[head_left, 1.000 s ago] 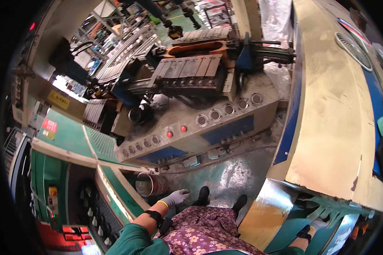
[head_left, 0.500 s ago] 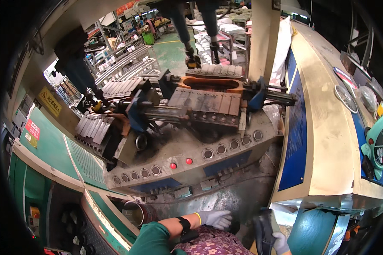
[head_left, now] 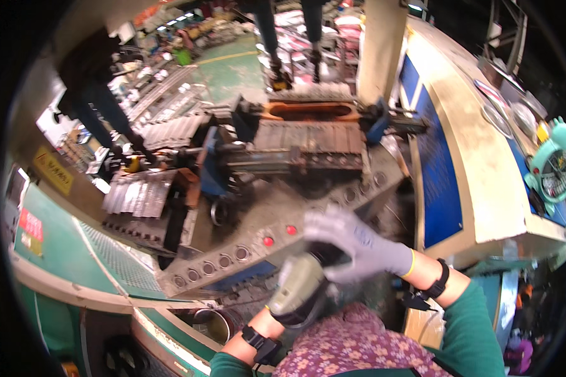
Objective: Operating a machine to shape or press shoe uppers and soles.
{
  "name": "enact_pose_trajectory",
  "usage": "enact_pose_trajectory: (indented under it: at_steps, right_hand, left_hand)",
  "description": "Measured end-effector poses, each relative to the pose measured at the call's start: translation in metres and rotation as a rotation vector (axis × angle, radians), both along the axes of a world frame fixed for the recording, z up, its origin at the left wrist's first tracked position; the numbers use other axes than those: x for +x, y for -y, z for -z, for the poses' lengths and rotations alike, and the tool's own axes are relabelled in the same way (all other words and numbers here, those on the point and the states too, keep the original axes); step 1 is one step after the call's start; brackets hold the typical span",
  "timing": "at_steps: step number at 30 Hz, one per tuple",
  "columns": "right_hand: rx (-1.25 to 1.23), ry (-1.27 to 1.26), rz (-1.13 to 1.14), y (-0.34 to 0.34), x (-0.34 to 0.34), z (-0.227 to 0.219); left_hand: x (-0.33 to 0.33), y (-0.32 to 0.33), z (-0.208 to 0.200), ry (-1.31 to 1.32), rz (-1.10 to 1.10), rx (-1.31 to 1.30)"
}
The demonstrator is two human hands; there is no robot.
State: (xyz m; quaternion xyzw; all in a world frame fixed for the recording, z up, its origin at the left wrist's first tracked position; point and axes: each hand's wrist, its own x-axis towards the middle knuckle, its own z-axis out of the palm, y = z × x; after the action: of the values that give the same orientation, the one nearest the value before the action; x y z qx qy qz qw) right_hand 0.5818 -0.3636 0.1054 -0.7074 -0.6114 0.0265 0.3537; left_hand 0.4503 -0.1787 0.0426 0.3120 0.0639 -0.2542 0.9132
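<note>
A black shoe with a smooth olive-green piece, apparently a last (head_left: 297, 288), is held at a tilt in front of the machine panel. My left hand (head_left: 287, 270), gloved and blurred, grips it at the lower-left end; the shoe hides most of those fingers. Over its dark upper end curls my right hand (head_left: 361, 245) in a pale grey glove, thumb on the near side and fingers on the far side. Just beyond the hands, two red buttons (head_left: 280, 235) sit on the front panel (head_left: 258, 245) of a two-station machine.
Behind the panel, the right station has an orange-rimmed opening (head_left: 308, 112) and metal slats (head_left: 327, 137); the left station has slats (head_left: 138, 195) too. A beige and blue cabinet (head_left: 484, 188) with a green fan (head_left: 554, 166) stands right. A round bin (head_left: 217, 325) is below left.
My right hand has brought the shoe from the lower right to the middle, up before the panel. My left hand, empty before, now grips it too. The view has shifted and blurred slightly.
</note>
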Motion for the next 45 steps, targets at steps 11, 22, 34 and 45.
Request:
enact_pose_trajectory:
  at_steps: [11,22,34,45]
  right_hand:
    - [0.642,-1.240,0.359,-0.018,0.047,0.071]
    - [0.858,-0.880,0.550,0.034,0.313,0.065]
    - [0.396,-0.878,0.412,-0.054,0.513,0.098]
    - [-0.150,-0.494,0.498,-0.070,0.560,0.159]
  left_hand:
    - [0.192,0.000,0.027,0.280,-0.631,-0.379]
    - [0.273,0.019,0.037,0.448,-0.324,0.850]
    - [-0.004,0.004,0.221,-0.577,-0.637,0.866]
    - [-0.152,0.070,0.310,-1.200,-0.811,0.426]
